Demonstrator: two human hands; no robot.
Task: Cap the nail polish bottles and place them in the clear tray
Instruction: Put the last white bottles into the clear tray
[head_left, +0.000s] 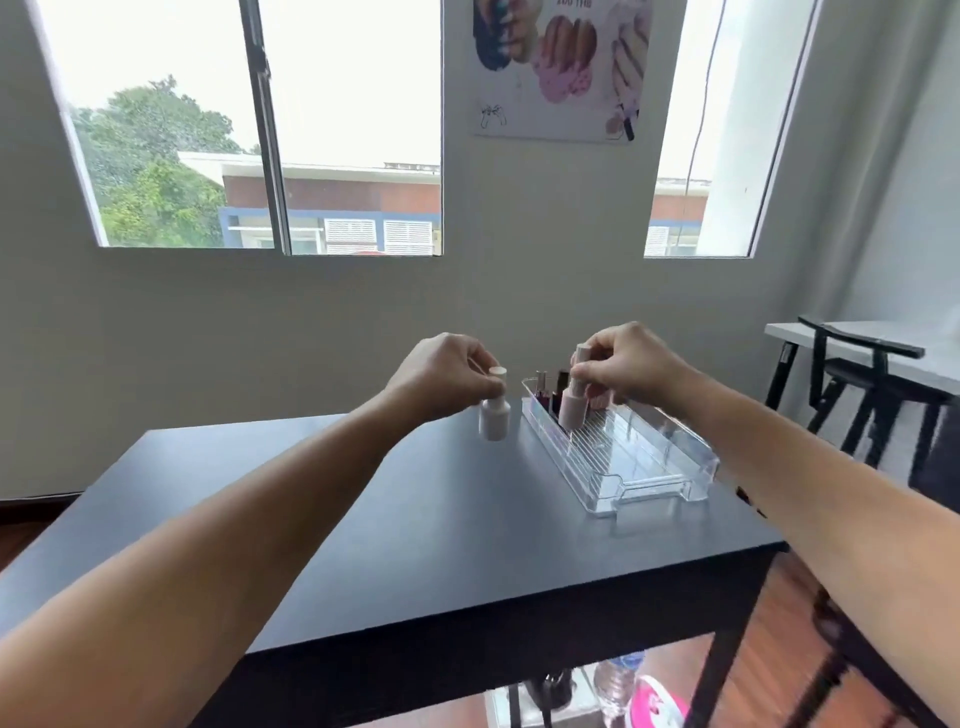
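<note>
I see a grey wall with two windows (260, 124) and a nail poster (558, 67). Below it stands the dark bench (415, 519); a second table with chairs (872, 374) is at right. The clear tray (649, 467) rests on the bench's right side, several bottles at its far end. My left hand (447, 374) pinches a white bottle (493, 415) by the cap. My right hand (623, 364) grips a pink bottle (574, 402) over the tray.
</note>
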